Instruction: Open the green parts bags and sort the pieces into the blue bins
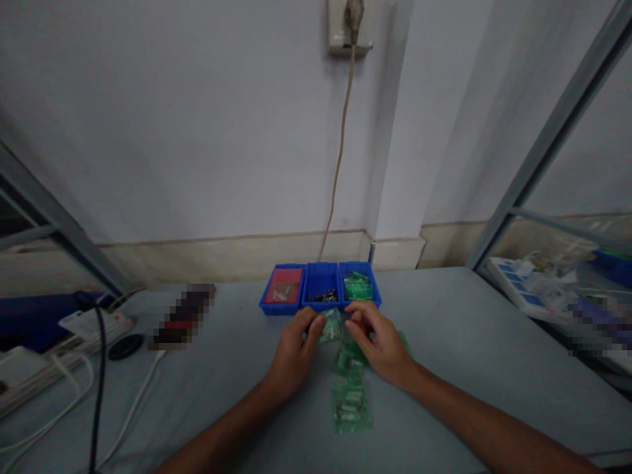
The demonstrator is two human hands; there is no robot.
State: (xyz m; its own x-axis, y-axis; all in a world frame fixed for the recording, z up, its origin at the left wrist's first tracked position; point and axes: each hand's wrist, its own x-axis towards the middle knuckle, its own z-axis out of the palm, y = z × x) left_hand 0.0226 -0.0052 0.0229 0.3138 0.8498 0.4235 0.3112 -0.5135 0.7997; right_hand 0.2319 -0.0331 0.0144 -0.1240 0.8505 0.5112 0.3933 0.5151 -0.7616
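My left hand (295, 349) and my right hand (376, 341) meet over the grey table (469, 349), both pinching one small clear green plastic bag (332, 326) between them. Under my right hand lie more green bags (348, 361), and another green bag of small parts (351, 408) rests nearer to me. Just beyond my fingers stand three blue bins in a row: the left bin (283, 291) has a red lining, the middle bin (322, 287) holds small dark parts, the right bin (359, 285) holds green bags.
A power strip (93, 322) with cables, a black cord (99, 388) and a round black object (125, 345) lie at the left. A cord (340, 151) hangs from a wall socket. Cluttered items sit behind a metal frame (543, 151) at the right.
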